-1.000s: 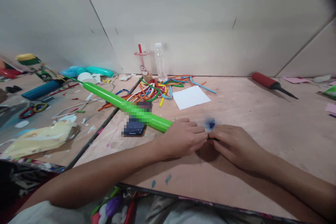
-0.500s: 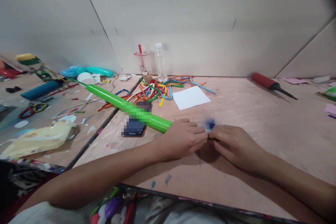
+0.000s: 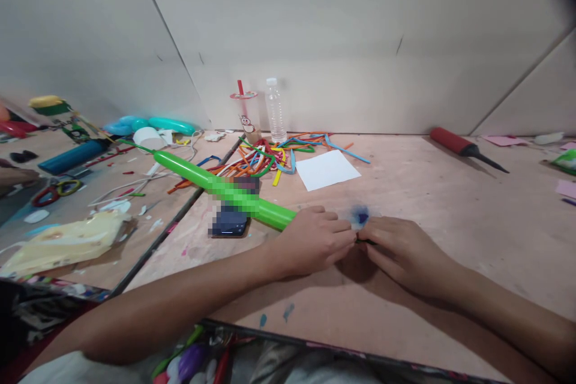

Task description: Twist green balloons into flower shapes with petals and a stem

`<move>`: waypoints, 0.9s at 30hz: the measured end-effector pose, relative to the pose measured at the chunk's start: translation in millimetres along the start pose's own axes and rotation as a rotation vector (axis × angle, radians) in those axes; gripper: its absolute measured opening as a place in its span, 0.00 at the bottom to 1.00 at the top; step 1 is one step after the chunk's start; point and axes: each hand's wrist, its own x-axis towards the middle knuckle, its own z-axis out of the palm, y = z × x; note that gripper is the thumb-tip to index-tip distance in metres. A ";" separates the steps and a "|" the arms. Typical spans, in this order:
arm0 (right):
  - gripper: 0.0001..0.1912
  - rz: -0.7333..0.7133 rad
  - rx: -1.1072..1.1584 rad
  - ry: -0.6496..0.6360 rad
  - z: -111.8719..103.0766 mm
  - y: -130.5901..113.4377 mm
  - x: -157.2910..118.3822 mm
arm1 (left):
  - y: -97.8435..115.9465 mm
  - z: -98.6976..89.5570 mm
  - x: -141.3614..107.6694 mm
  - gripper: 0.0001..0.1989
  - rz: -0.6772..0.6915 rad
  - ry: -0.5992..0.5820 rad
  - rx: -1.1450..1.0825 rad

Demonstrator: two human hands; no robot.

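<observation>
A long green balloon [image 3: 189, 174] slants from the upper left down to my left hand [image 3: 315, 239], whose fingers are wrapped round its near end. Its far end tapers into a thin uninflated tip. My right hand [image 3: 398, 246] is closed close beside the left, the fingertips of both almost meeting. Between them a bit of dark green shows, pinched by the right fingers; the rest of the grip is hidden. Just beyond the hands a blue stain [image 3: 360, 215] marks the table [image 3: 450, 204]. Under the balloon lies a dark phone [image 3: 230, 222], partly blurred out.
Uninflated balloons [image 3: 261, 159] lie in a heap before a cup [image 3: 246, 117] and a clear bottle [image 3: 276, 111]. White paper [image 3: 328, 169] is beyond my hands. A red pump [image 3: 454, 143] lies back right. At left are scissors [image 3: 56, 192] and a yellow packet [image 3: 67, 243].
Part of another person's hand has come into view at the far left edge. The view has shifted very slightly; my hands and the green balloon hold nearly the same pose.
</observation>
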 end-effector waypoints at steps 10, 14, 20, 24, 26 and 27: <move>0.10 0.011 0.017 -0.008 -0.1 0.0 0.5 | 0.6 -1.0 0.6 0.11 -0.001 -0.033 0.012; 0.10 0.015 0.018 -0.016 -0.6 -0.4 0.2 | 0.2 -0.2 0.5 0.11 0.004 -0.018 0.012; 0.13 -0.009 0.021 0.008 1.3 3.2 -0.6 | 0.6 -0.9 0.6 0.12 -0.001 -0.041 0.034; 0.14 -0.036 -0.004 0.038 1.2 4.9 0.6 | -0.3 -0.6 0.2 0.12 -0.008 -0.039 0.047; 0.14 -0.054 -0.035 0.058 0.0 3.8 1.5 | -0.8 -0.4 0.3 0.11 -0.005 -0.038 0.053; 0.14 -0.064 -0.047 0.067 -0.7 2.8 2.0 | -1.0 -0.4 0.4 0.11 -0.001 -0.033 0.055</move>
